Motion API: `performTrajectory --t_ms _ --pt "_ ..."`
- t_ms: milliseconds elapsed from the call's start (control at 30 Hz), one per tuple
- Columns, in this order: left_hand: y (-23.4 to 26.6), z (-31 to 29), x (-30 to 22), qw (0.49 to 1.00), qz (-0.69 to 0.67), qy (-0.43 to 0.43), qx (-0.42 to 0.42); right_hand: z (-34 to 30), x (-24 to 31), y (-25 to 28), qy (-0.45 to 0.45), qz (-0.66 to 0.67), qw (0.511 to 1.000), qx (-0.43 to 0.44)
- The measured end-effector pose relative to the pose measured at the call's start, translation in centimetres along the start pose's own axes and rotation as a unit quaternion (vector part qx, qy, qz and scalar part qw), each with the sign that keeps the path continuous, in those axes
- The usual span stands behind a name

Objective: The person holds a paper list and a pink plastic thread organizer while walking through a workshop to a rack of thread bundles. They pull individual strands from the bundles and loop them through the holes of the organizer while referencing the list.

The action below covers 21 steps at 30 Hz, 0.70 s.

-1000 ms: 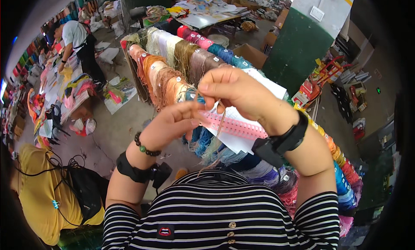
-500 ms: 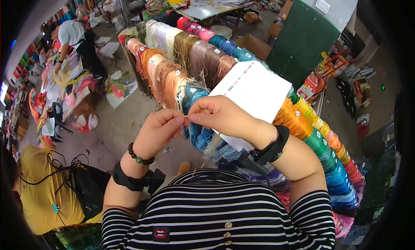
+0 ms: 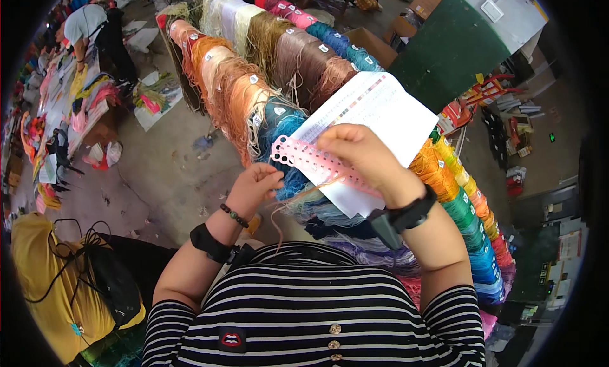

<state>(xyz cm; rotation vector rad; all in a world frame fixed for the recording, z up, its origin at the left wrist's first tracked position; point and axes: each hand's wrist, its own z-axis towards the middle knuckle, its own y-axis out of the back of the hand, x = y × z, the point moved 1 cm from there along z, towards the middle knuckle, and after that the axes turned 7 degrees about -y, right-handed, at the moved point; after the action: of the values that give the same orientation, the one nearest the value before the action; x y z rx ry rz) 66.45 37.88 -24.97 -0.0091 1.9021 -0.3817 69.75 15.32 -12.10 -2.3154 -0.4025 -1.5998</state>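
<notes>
Your left hand (image 3: 255, 184) curled, right hand (image 3: 375, 159) pinched over pink strip (image 3: 311, 157); thread (image 3: 315, 189) hold unclear. Cardboard box (image 3: 371, 45) stood behind hanks (image 3: 238, 88), floor (image 3: 171, 157) leftward.

Soft, fairly even light fills the middle, brightest on the white sheet (image 3: 390, 112), whose fine print is too small to make out. The right side falls dimmer. The right hand (image 3: 361, 152) looks slightly blurred, the distant clutter (image 3: 47, 116) soft. Fisheye curvature bends the surroundings, darkening to a black rim.
</notes>
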Motion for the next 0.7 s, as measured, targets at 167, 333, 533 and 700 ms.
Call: performTrajectory --t_ms 167,333,533,700 --pt "-1.6 1.9 0.7 0.979 -0.179 -0.076 -0.056 4.3 -4.0 -2.3 0.067 -0.328 0.938 -0.085" --pt "-1.6 2.4 1.0 0.969 -0.218 -0.095 -0.068 6.2 -3.9 -3.6 -0.031 -0.409 0.909 -0.078" --pt "-1.3 2.8 1.5 0.961 -0.24 -0.119 -0.063 6.9 -2.8 -4.5 -0.086 -0.45 0.885 -0.078" --pt "-1.5 3.0 2.0 0.946 -0.302 -0.114 -0.03 7.5 -2.9 -5.0 -0.075 -0.488 0.866 -0.085"
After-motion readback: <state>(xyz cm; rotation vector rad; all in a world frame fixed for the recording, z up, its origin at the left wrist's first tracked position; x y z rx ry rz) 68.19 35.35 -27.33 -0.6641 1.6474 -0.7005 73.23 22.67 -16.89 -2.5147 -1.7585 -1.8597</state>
